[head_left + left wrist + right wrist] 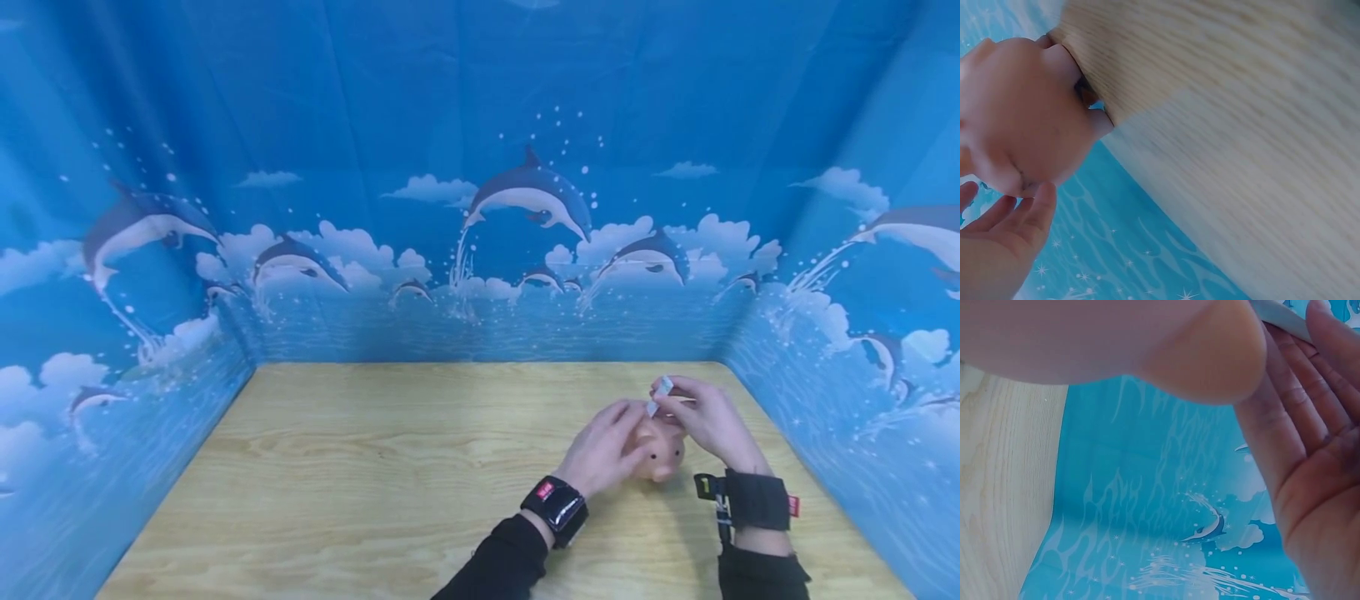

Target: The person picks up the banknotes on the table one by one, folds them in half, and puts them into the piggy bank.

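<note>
A pink piggy bank point(660, 454) stands on the table toward the right, its dark-eyed face turned to me. My left hand point(606, 448) holds it from the left, thumb near the face and fingers over the upper side. In the left wrist view, fingertips point(1041, 200) touch the rounded pink body point(1029, 112). Above its top, my right hand point(701, 412) pinches a small, pale folded banknote point(664, 386) between thumb and fingers. The note's lower end reaches the bank's top; whether it sits in a slot is hidden. In the right wrist view its pale edge point(1288, 322) shows beside the thumb.
The light wood-grain table point(360, 467) spreads out to the left. Blue dolphin-print curtains point(480, 317) enclose its back and both sides, and the right one point(847, 400) runs close beside my right hand. A black band point(557, 510) wraps each wrist.
</note>
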{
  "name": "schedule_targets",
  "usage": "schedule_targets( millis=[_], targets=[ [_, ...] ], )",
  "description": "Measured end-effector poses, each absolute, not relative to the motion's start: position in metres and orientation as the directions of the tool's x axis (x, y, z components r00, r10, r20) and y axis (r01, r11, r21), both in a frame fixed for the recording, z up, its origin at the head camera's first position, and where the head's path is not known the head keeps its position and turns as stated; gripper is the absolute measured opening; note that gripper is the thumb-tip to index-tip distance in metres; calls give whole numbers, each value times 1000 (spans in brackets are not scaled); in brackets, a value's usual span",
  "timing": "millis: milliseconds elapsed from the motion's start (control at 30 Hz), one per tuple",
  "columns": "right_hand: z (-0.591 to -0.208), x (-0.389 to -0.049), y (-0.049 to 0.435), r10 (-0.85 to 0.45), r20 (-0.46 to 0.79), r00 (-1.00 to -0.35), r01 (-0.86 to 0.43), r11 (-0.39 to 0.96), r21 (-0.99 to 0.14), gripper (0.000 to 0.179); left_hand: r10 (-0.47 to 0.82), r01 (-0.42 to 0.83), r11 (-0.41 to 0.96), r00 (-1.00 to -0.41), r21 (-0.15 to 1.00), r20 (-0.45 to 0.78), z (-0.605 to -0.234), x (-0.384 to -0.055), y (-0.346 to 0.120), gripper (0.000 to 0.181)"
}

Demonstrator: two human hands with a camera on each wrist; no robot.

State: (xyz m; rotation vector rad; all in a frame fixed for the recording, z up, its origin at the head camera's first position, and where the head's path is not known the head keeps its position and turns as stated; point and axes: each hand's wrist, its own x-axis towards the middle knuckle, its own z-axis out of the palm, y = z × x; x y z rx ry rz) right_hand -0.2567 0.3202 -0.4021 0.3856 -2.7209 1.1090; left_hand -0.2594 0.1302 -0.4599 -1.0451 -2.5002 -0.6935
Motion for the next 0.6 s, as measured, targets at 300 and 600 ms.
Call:
schedule_targets(
  millis=[300,600],
  targets=[
    [-401,-256,320,-152,255,-955,-286,697,-657,22,578,737,640,-649,218,495,-461,-256,136,66],
    [-402,-257,320,-153,258,-954,-286,722,-630,22,586,728,653,-659,207,470,-462,-255,137,74]
  ],
)
